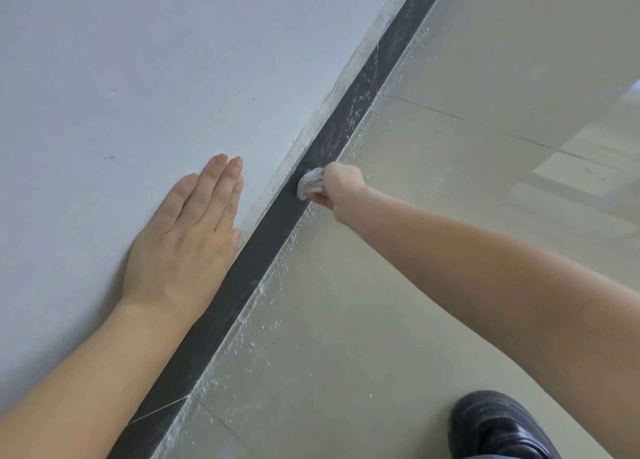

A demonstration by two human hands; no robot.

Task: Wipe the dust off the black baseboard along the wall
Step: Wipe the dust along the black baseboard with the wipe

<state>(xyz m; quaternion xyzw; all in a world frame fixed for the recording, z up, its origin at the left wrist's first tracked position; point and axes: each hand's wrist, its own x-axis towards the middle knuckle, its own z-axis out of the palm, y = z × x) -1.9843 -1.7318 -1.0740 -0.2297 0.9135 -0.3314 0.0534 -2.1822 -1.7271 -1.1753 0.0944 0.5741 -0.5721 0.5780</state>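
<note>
Baseboard (239, 285), a black strip, is running diagonally from the lower left to the upper right, sitting between the pale wall (121, 60) and the tiled floor (346, 337). The right hand (341, 186) is reaching out along it with its fingers (320, 199) clenching a crumpled white cloth (308, 183), and the cloth is pressing against the strip's face about midway along its visible length. White dust and speckling are lying on the strip beyond the cloth, toward the upper right, while the stretch nearer the person is looking darker and plainer. Pale crumbs are also lying on the floor just beside the strip's lower edge. The left hand (187, 237) is lying flat on the wall with its fingers released and held straight together, gripping nothing; its edge is sitting just beside the light band that tops the strip, possibly touching it, though the angle is making that hard to judge. A black shoe (495, 427) is standing on the floor at the lower right, well apart from the strip.
</note>
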